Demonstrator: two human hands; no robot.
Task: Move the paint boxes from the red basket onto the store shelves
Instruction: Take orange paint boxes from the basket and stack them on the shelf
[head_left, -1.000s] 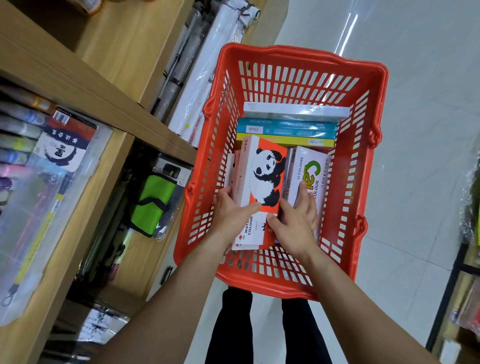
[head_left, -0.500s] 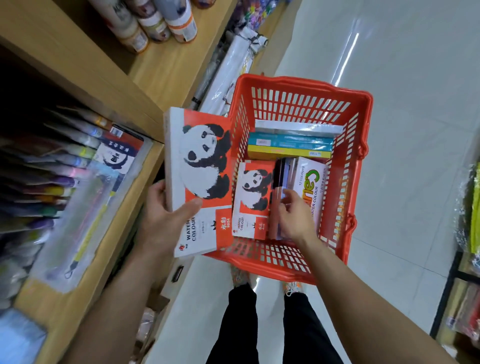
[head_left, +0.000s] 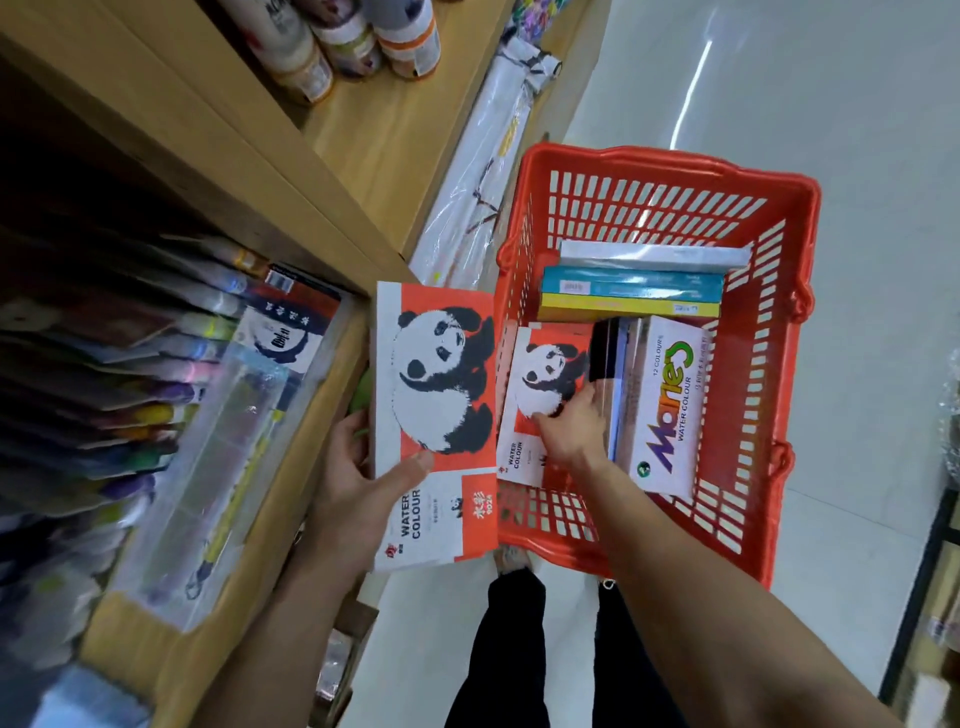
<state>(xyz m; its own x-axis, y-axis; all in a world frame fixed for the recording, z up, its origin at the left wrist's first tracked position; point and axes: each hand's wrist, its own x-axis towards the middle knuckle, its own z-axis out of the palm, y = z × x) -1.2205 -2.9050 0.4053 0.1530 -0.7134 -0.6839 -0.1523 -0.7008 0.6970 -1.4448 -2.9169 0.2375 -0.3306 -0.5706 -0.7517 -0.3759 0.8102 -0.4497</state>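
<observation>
Your left hand (head_left: 358, 467) holds the big panda paint box (head_left: 436, 395) near its bottom corner. Your thumb lies on the front, and the other fingers curl round behind it. This box is out of the red basket (head_left: 665, 161). It is up in the air at the basket's 9 o'clock side, just beside the edge of the wooden shelf (head_left: 291, 467). The panda picture faces you.

Your right hand (head_left: 569, 434) is down inside the basket. Its thumb sits on the front of the small panda paint box (head_left: 540, 374). Its fingers tuck in at that box's 3 o'clock edge, so the hand pinches the box.

At 3 o'clock of that hand stands a dark box (head_left: 605, 353). Next to it is the white Marie's water colour box (head_left: 670, 410). At 12 o'clock of these sit a yellow box (head_left: 623, 310), a teal box (head_left: 628, 288) and a silver box (head_left: 654, 255), one behind the other.

On the shelf, at 9 o'clock of the big box, lie paint tubes (head_left: 156, 374) in many colours and a clear plastic pack (head_left: 234, 467). Paint bottles (head_left: 353, 41) stand on the shelf above. Wrapped rolls (head_left: 483, 171) lie at 11 o'clock of the basket.
</observation>
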